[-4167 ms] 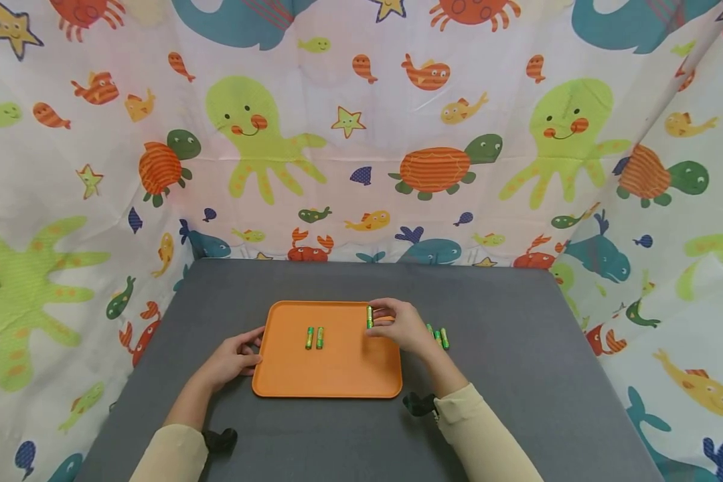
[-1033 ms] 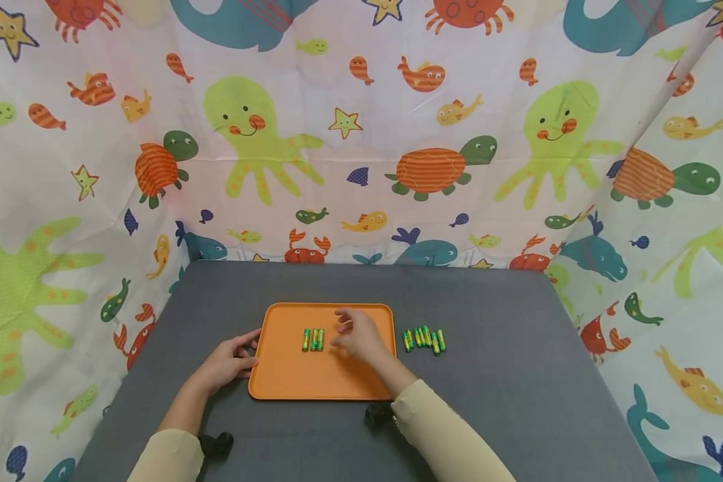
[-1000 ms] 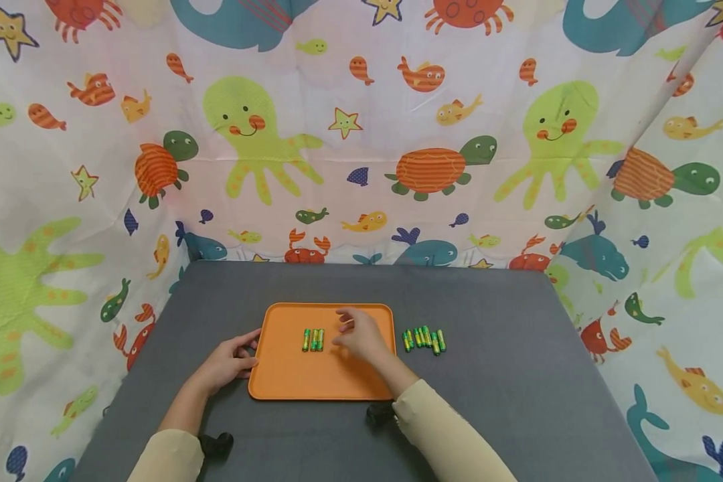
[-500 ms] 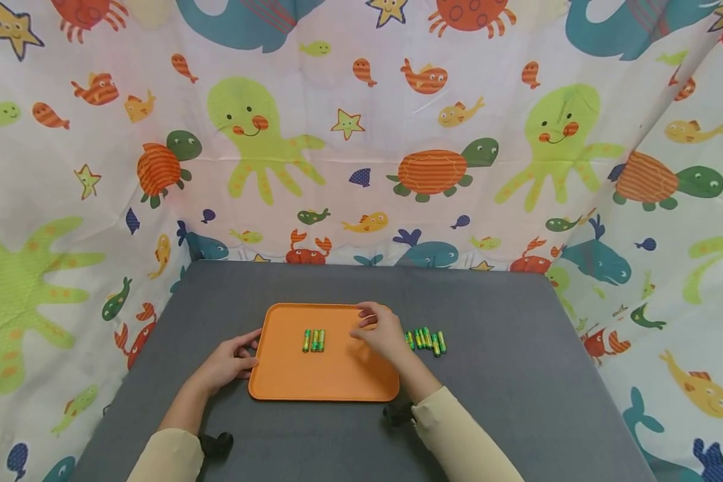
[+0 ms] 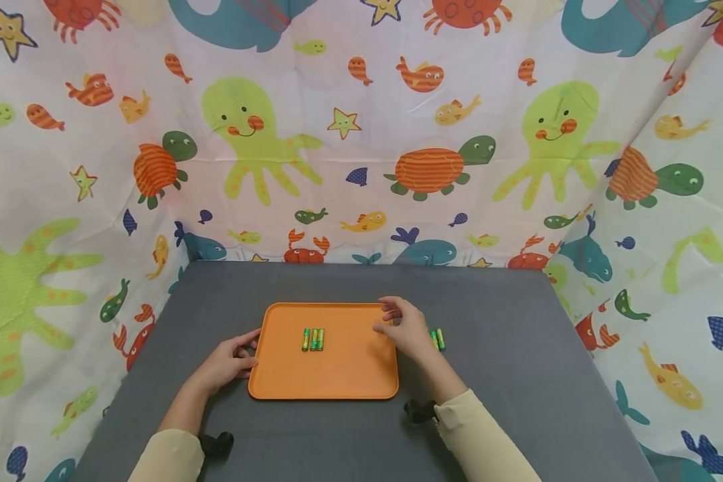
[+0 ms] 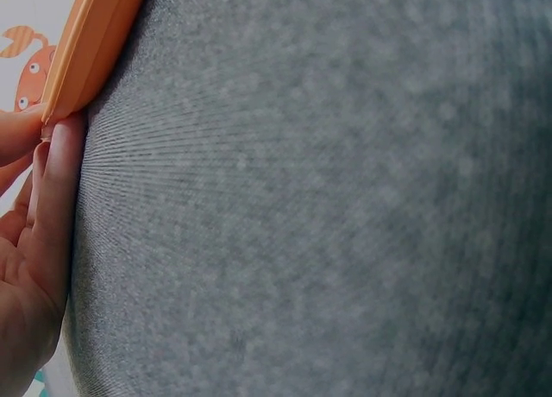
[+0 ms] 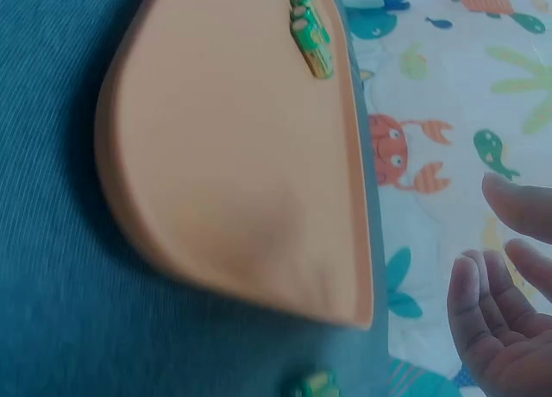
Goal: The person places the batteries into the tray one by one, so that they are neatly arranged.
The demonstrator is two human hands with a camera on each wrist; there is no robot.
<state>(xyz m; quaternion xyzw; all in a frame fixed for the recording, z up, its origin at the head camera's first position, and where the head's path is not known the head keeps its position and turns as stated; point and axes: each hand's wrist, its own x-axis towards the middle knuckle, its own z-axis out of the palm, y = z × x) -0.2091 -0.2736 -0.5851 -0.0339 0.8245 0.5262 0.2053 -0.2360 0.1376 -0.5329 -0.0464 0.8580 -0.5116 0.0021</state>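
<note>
Left hand (image 5: 231, 360): tray (image 5: 325, 376) rim pinched.
Right hand (image 5: 406, 328): half spread, nothing held.
Batteries (image 5: 314, 340): three laid; loading seemingly midway, another pickup needed.

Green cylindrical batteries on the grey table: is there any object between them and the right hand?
Nothing visible stands between the right hand and these batteries right of the orange rectangular tray; the hand partly blocks the head view there.

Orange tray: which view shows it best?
Head view: nearly all of the orange tray shows, with the right hand covering one corner. The left wrist view catches just part of its edge; the right wrist view shows a large part, cut off at the top.
</note>
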